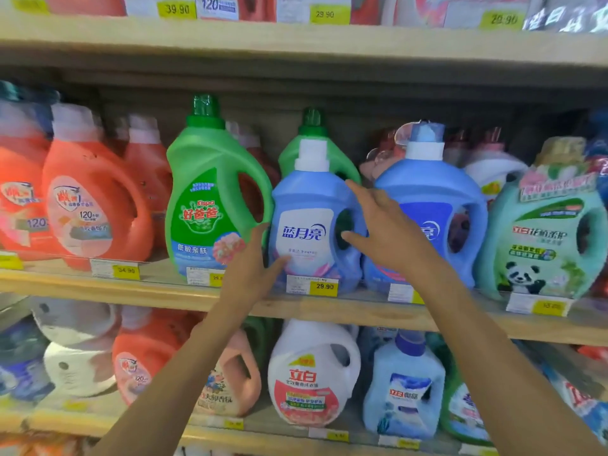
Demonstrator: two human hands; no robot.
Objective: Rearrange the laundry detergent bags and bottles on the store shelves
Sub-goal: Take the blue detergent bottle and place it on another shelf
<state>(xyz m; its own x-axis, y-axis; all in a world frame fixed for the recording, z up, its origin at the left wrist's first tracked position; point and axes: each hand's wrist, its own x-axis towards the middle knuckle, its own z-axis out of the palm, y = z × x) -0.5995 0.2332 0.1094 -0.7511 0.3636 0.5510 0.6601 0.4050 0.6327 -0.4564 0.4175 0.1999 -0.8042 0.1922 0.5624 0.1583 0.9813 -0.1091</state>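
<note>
A blue detergent bottle [306,205] with a white cap stands on the middle shelf [164,291], between a green bottle [210,192] and a larger blue bottle [437,192]. My left hand [253,268] lies against its lower left side, thumb on the label and fingers straight. My right hand [385,225] is at its handle side with spread, straight fingers that hold nothing; whether it touches the bottle is unclear. A second green bottle [312,130] stands behind.
Orange bottles [92,199] fill the left of the middle shelf and a teal panda bottle [543,232] stands at the right. The lower shelf holds a white bottle [312,373], a pale blue one [404,386] and orange ones [138,357]. Yellow price tags [324,286] line the edges.
</note>
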